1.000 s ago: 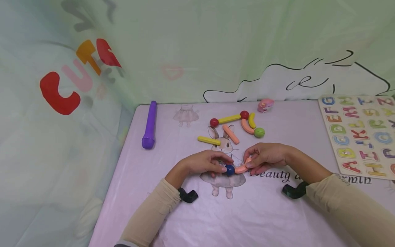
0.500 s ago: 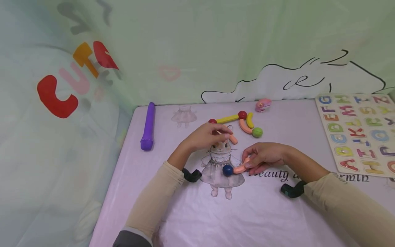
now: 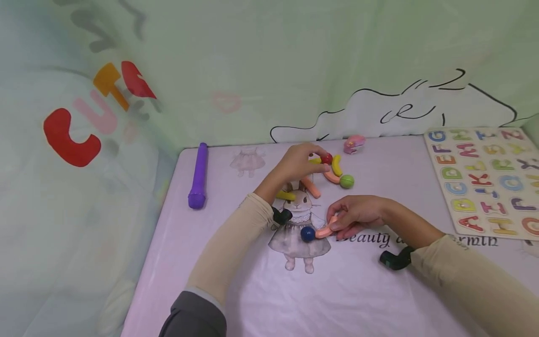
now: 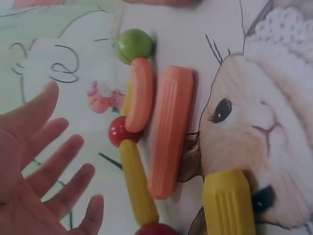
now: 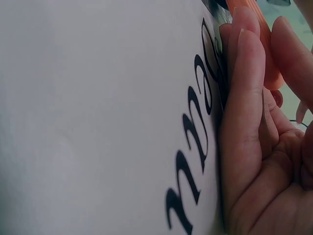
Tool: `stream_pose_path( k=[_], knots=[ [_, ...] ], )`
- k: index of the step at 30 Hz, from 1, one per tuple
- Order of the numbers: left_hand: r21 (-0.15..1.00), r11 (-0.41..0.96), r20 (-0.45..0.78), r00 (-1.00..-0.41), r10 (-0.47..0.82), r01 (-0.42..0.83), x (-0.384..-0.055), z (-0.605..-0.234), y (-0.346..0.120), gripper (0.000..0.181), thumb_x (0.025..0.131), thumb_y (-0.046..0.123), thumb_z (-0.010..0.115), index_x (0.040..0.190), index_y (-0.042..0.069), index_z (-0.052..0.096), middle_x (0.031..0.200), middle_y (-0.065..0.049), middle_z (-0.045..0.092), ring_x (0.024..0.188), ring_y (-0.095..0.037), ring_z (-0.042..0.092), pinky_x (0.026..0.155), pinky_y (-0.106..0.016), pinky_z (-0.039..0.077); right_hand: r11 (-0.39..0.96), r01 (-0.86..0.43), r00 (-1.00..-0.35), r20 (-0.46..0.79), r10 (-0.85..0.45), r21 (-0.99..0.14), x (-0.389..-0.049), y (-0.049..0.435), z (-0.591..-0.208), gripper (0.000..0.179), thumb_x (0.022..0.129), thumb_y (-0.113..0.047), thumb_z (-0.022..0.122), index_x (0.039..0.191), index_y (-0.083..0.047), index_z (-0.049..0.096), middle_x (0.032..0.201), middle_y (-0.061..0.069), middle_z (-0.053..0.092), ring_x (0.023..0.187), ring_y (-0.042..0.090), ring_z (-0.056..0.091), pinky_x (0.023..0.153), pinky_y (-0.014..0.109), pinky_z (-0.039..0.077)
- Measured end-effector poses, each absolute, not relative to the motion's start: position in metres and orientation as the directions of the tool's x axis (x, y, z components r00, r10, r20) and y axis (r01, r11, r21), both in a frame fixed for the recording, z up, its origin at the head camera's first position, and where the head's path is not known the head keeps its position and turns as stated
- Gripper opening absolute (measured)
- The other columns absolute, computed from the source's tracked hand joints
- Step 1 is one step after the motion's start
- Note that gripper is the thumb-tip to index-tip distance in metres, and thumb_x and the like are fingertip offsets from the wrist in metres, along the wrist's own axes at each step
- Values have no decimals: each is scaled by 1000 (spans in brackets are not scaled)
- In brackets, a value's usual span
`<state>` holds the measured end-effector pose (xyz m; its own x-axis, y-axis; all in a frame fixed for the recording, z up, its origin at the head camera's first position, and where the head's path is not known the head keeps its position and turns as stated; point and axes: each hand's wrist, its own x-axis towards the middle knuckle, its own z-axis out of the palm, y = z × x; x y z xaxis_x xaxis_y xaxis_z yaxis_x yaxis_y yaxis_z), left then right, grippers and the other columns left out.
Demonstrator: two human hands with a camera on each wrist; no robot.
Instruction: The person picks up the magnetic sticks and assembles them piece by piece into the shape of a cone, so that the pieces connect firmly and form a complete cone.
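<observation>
"One pale table point(image 3: 269, 299), printed with a rabbit, spreads below the left hand point(image 3: 301, 161) and the right hand point(image 3: 358, 215). What is biggest on it?"

"The alphabet board point(image 3: 488, 229), well to the right of the right hand. After it, the purple toy microphone point(image 3: 199, 175), well to the left of the left hand."

"And the hands themselves?"

"The left holds nothing, its fingers spread apart (the left wrist view shows that best). The right pinches one end of a curved peach piece point(image 3: 325, 231) between thumb and fingers, low over the cloth."

"Any straight rods?"

"A peach rod point(image 4: 171, 132) lies just on the near side of the left hand, and a yellow rod point(image 4: 227, 203) sits beside the left wrist, partly hidden in the head view."

"The smallest things?"

"A pink toy point(image 3: 354, 144) rests beyond the left fingertips. One red ball point(image 3: 326, 159) is just beside those fingertips; a green ball point(image 3: 347, 181) lies between the hands, beyond the right. The blue ball point(image 3: 308, 234) sits on the curved peach piece's far end, left of the right hand."
</observation>
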<state>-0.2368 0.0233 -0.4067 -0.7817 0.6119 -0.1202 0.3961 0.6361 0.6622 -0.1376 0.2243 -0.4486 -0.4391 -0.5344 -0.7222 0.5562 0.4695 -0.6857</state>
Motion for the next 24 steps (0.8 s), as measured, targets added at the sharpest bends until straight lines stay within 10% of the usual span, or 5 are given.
stream_pose_path(
  k=[17, 24],
  knots=[
    [493, 752, -188, -791, 582, 437, -261, -433, 52, 66, 89, 58, 73, 147, 34, 54, 154, 3, 48, 142, -18, 43, 110, -71, 32, 448, 573, -432, -717, -547, -687, -135, 225, -450, 27, 92, -14, 76, 114, -4, 63, 108, 13, 72, 79, 14, 75, 73, 25, 61],
    [415, 794, -208, -803, 559, 445, -259, -437, 62, 69, 86, 65, 72, 147, 41, 52, 156, 5, 44, 140, -19, 40, 109, -68, 31, 436, 568, -449, -706, -548, -699, -134, 226, -452, 26, 92, -12, 76, 113, -3, 63, 106, 14, 73, 78, 16, 75, 72, 27, 61]
  ],
)
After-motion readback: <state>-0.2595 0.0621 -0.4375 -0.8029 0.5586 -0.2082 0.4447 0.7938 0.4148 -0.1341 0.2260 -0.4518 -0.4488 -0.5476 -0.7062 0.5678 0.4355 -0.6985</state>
